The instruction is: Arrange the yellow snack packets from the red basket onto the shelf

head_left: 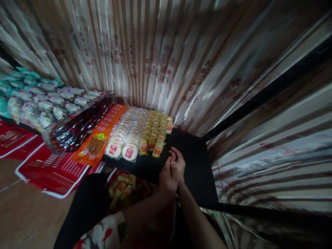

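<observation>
My left hand [167, 178] and my right hand [178, 164] press against each other above the front part of a black shelf [193, 160]. Both have their fingers closed, and whatever may lie between them is hidden. Just left of them stand rows of small yellow-wrapped snack packs [153, 133] with red labels; one more yellow pack [169, 125] sits at the right end of the back. Beside those rows are round white crackers [129, 150] in clear wrappers. Below my left forearm, a red basket holds more yellow packs [121, 186].
An orange snack bag [100, 136], dark shiny packs [83, 122] and white and green packs [46, 98] continue along the shelf leftward. Red baskets [55, 169] with white handles stand below. A striped curtain [153, 52] hangs behind, and a dark bar [259, 95] slants at right.
</observation>
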Available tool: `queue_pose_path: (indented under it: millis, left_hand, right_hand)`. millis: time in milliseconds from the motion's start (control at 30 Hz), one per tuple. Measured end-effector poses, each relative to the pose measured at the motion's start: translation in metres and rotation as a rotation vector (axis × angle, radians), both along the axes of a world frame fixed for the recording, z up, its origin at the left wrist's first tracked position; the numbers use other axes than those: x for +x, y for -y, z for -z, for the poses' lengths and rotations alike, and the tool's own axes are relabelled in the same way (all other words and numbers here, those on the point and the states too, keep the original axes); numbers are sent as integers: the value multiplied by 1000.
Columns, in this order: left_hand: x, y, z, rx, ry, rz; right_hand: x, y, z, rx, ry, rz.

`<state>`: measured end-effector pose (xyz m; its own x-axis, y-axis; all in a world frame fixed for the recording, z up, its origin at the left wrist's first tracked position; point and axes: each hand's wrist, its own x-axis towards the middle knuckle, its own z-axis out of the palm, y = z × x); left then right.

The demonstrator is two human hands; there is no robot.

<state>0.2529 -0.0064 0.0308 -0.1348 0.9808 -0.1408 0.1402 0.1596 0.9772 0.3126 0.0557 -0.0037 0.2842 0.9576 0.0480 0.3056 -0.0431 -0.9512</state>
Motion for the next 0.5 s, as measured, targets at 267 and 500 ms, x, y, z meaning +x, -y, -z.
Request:
queue_pose_path:
  millis: [267, 500]
  left_hand:
    - [-71, 122, 34, -11, -17, 230]
    - [-110, 111, 92, -422, -266, 42]
  right_hand:
    - [-27, 146, 22, 14, 80, -204]
    - [-61, 161, 80, -277, 183, -363]
